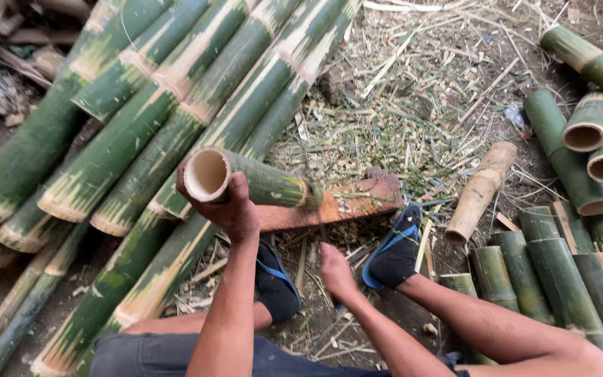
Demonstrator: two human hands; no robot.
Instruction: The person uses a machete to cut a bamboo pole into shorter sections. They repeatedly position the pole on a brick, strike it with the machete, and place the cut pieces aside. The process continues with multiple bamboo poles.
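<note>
Long green bamboo poles [127, 132] lie stacked across the ground, with shorter cut pieces [574, 230] piled at the right. A short bamboo tube [259, 180] rests tilted on a reddish wooden block [357, 202]; it looks stiff, hollow and fairly light, best held around its open end. The left hand [228, 206] does so, fingers wrapped around the rim. The right hand [335, 271] hangs low beside a sandal [393, 251]; whether its fingers hold anything cannot be told.
</note>
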